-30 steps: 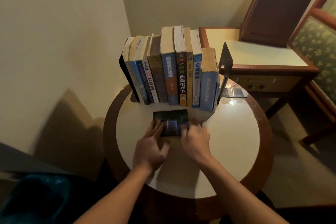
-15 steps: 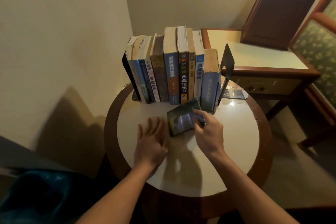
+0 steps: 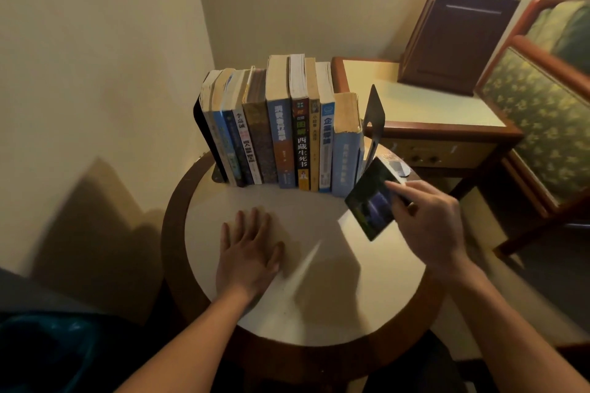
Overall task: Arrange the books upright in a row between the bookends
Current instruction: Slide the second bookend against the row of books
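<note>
Several books (image 3: 287, 137) stand upright in a row at the back of the round table (image 3: 319, 306), between a dark left bookend (image 3: 204, 134) and a metal right bookend (image 3: 375, 118) that leans to the right. My right hand (image 3: 427, 220) grips a small dark book (image 3: 372, 201) and holds it tilted above the table, just in front of the light blue book (image 3: 344, 156) at the row's right end. My left hand (image 3: 249, 252) lies flat on the tabletop with straight fingers, holding nothing.
A desk (image 3: 415, 99) with a dark wooden box (image 3: 456, 32) stands behind the table on the right. An armchair (image 3: 549, 112) with patterned upholstery is at the far right. Walls close in on the left and behind. A dark bag (image 3: 41, 351) lies at the lower left.
My right hand lifted the small dark book off the table and carried it right, toward the row's right end. My left hand let go and now lies flat.
</note>
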`<control>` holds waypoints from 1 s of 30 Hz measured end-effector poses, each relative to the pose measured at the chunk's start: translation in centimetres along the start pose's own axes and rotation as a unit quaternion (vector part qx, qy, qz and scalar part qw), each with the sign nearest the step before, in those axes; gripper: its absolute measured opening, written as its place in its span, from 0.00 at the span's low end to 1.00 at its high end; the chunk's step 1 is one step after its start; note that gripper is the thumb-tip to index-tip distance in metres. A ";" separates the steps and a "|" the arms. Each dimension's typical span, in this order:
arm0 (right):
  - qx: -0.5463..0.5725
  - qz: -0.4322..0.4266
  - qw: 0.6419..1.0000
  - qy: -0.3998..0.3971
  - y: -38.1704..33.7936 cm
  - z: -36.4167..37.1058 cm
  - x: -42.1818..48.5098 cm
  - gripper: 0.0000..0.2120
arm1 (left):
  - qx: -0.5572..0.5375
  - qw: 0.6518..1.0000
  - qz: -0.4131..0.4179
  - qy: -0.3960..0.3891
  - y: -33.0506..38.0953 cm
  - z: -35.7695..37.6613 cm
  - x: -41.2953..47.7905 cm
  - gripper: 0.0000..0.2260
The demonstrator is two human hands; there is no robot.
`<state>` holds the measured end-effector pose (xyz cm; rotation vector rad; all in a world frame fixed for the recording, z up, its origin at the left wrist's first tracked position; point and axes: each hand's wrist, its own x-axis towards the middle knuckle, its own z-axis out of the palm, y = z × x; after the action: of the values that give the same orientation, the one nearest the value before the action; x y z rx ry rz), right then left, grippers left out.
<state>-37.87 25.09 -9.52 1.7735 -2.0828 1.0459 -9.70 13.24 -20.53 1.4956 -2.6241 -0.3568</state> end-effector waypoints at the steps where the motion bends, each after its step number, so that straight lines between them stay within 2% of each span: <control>1: -0.015 -0.008 1.000 0.009 0.3 -0.8 0.3 0.10 | 0.003 1.000 0.001 -0.001 0.0 0.0 0.0 0.35; 6: -0.050 -0.022 0.996 0.073 0.5 -2.8 2.0 0.10 | 0.004 1.000 0.002 0.005 -0.1 0.2 -0.1 0.34; 12: -0.052 -0.045 0.990 0.121 0.1 -0.6 4.5 0.09 | 0.001 1.000 -0.002 0.006 -0.1 0.3 0.2 0.32; 16: -0.034 -0.037 0.994 0.097 0.0 2.1 5.7 0.14 | -0.007 1.000 -0.001 0.009 -0.2 0.2 0.2 0.33; 20: 0.012 -0.015 0.999 0.040 -0.3 4.2 6.0 0.22 | -0.016 1.000 -0.001 0.021 -0.2 0.3 0.1 0.33; 24: 0.027 0.069 0.996 -0.058 0.1 6.1 5.6 0.26 | -0.019 0.999 -0.001 0.028 -0.2 0.5 0.0 0.32; 30: 0.025 0.098 0.994 -0.041 -0.1 6.2 5.6 0.25 | -0.015 1.000 -0.002 0.020 -0.3 0.6 0.0 0.33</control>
<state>-37.47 16.84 -10.77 1.6881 -2.3398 1.1023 -9.57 13.14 -21.21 1.4826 -2.5735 -0.3610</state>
